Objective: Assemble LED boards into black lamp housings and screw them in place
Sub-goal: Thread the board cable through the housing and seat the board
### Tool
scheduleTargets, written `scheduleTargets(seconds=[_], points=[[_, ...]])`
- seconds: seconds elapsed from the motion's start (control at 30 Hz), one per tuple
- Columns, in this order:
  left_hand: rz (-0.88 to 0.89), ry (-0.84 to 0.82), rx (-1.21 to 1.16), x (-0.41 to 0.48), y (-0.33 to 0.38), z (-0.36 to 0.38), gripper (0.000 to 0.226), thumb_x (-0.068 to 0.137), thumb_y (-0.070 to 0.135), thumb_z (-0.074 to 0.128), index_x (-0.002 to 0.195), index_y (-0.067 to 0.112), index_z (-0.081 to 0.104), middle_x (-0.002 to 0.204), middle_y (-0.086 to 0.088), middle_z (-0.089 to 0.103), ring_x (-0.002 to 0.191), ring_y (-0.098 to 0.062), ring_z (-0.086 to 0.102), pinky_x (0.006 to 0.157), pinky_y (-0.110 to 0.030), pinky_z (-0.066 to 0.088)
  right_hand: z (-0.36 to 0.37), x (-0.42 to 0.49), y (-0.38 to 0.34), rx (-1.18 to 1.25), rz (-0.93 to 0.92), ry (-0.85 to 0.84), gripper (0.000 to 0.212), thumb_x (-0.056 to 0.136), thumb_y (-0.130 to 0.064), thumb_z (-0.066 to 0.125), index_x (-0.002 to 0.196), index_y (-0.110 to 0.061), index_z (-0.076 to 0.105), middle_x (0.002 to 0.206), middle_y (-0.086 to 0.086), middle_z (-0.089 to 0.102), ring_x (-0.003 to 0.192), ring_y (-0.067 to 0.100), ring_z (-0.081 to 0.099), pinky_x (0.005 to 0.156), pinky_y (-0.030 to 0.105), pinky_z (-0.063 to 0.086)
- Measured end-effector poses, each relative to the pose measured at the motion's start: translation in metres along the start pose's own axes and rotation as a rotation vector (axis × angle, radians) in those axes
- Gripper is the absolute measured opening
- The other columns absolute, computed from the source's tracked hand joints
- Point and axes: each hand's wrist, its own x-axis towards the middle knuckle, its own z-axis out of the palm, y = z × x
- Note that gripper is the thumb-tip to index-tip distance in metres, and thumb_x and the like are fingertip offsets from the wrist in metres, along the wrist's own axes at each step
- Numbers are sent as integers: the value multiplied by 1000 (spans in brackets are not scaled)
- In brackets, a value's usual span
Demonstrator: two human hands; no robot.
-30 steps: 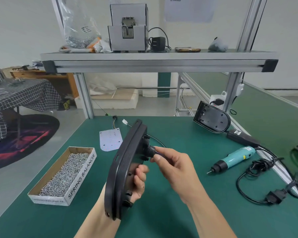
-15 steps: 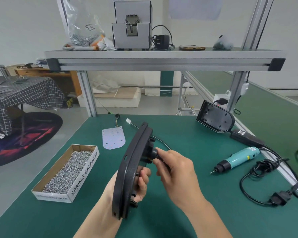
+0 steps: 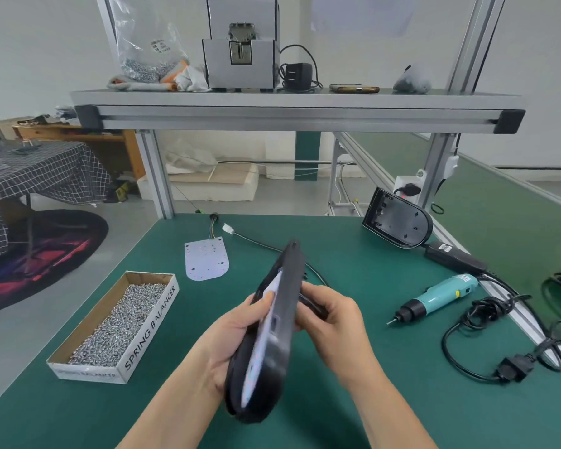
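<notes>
Green bench [image 3: 370,270] below, lamp housing [image 3: 282,319] points away, edgewise.

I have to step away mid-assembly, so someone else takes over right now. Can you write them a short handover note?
Left hand grips the black housing on edge above the mat; a white LED board shows inside it.
Right hand grips the black cable at the housing's back.
Done: a board sits in this housing; no screws can be seen in it.
Left: probably screw it down. Screwdriver lies on the mat at right, screw box at left.
Then the loose board and the second housing, which leans at the back right.
</notes>
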Motion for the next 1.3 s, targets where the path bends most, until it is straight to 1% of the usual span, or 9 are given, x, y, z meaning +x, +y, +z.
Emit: scheduleTargets(seconds=[0.07,0.13,0.23,0.33,0.43,0.67,0.77,1.0,1.3], points=[[110,-62,91,3,3,0,24,89,20,69,108,6,71,99,-19,74,78,-31,74,61,-33,59,-6,-2,2,201,126,-117,26,89,-3,66,106,-20,78,106,8,77,95,19,73,81,32,58],[198,-50,282,7,6,-2,40,88,22,75,124,11,61,117,-16,72,96,-31,73,72,-37,60,-16,-1,2,448,306,-183,31,84,-10,69,114,-12,75,118,16,73,105,26,69,86,35,58],[258,13,418,10,7,-4,45,85,21,79,125,17,58,116,-9,74,100,-27,73,74,-31,59,-35,6,4,703,595,-133,60,94,-44,56,130,3,63,136,29,58,112,34,56,84,43,55],[298,50,510,16,2,-3,36,91,14,73,123,19,57,112,-5,75,99,-24,74,74,-27,59,-42,10,4,545,611,-144,80,84,-71,56,125,-4,69,124,18,69,102,32,65,70,35,58],[328,56,535,22,-2,5,33,92,9,70,121,19,57,111,-4,75,99,-25,73,75,-29,59,-36,18,6,458,607,-91,58,64,-42,85,108,-5,78,113,16,75,100,31,73,81,38,61],[362,89,548,39,-6,16,29,97,11,62,118,30,55,111,3,73,100,-17,72,80,-31,60,-39,43,16,485,680,-63,17,70,-22,76,78,-9,82,98,20,76,79,30,75,70,37,62],[305,57,501,40,-6,14,32,100,14,52,120,39,55,112,10,73,102,-12,72,76,-25,58,-42,45,23,498,674,-71,20,72,-21,74,85,-6,81,102,21,76,82,31,75,69,37,61],[309,127,411,52,-12,8,34,97,5,57,106,37,62,106,-4,75,94,-29,74,72,-38,61,-36,40,38,348,500,-3,29,86,8,67,114,4,67,108,21,75,95,37,73,89,48,59],[283,170,435,57,-10,9,28,94,3,61,111,25,58,98,-4,76,82,-23,75,63,-32,59,-36,43,41,305,545,63,33,86,7,69,118,5,64,109,22,74,101,42,71,95,57,55]])
